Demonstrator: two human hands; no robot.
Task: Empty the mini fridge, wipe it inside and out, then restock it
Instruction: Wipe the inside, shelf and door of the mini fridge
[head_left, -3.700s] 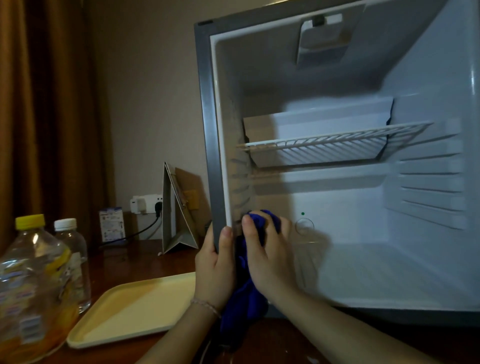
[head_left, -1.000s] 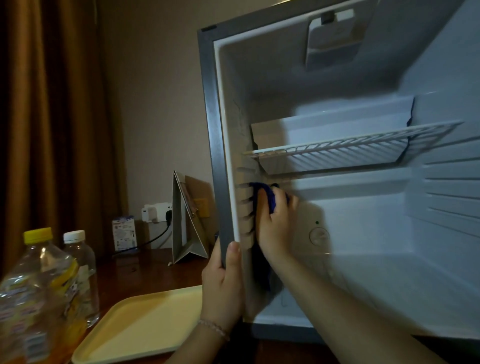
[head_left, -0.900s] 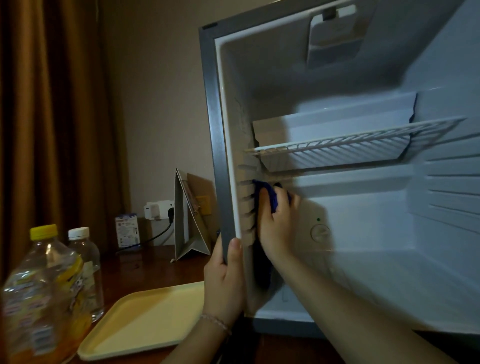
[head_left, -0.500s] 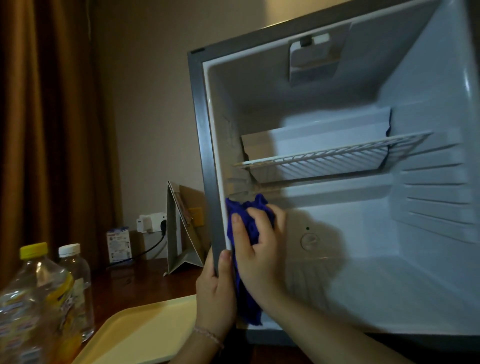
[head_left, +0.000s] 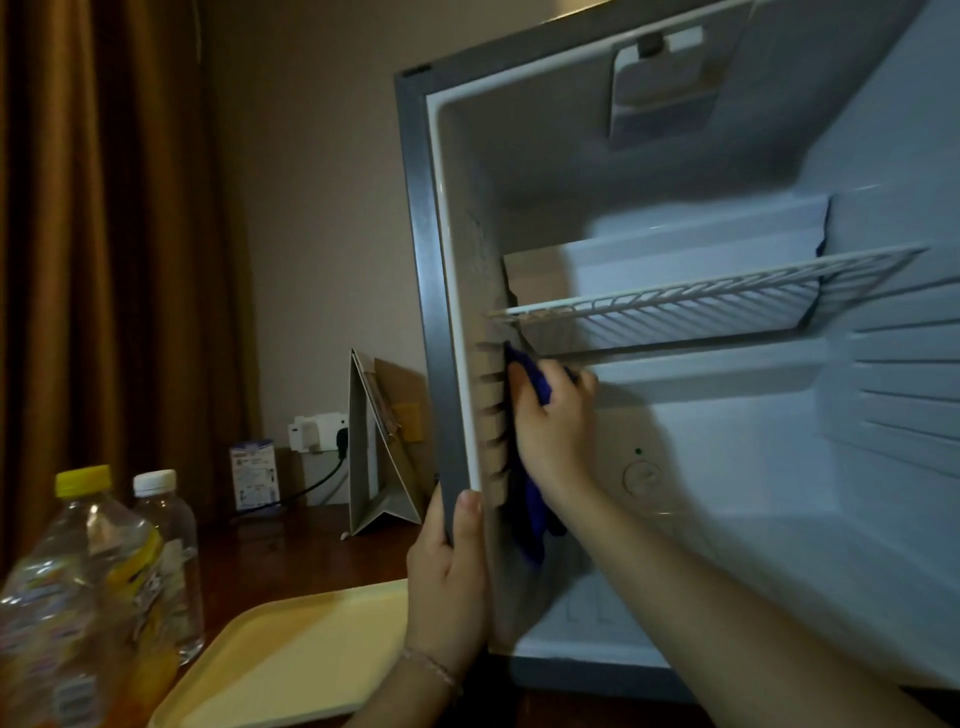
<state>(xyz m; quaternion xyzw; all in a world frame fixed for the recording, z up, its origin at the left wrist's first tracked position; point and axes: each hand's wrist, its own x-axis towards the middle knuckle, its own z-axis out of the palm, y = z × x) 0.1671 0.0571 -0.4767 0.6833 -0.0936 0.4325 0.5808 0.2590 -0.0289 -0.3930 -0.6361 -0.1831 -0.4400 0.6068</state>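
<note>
1. A blue cloth (head_left: 535, 382) is pressed to the ribbed left inner wall of the emptied mini fridge (head_left: 779, 467), just below the wire shelf (head_left: 675, 306); its loose tail hangs down beside the wrist.
2. The cloth looks soft, light and limp, so it is likely best bunched in the palm; the fridge is rigid and probably heavy enough to need only steadying at its frame.
3. The right hand (head_left: 553, 421) reaches inside, fingers curled over the cloth, forearm angled up from lower right.
4. The left hand (head_left: 449, 577) grips the grey front edge low down, thumb laid on the white seal.
5. Bottles (head_left: 98, 577) and a yellow tray (head_left: 291, 660) wait on the table (head_left: 291, 551).
</note>
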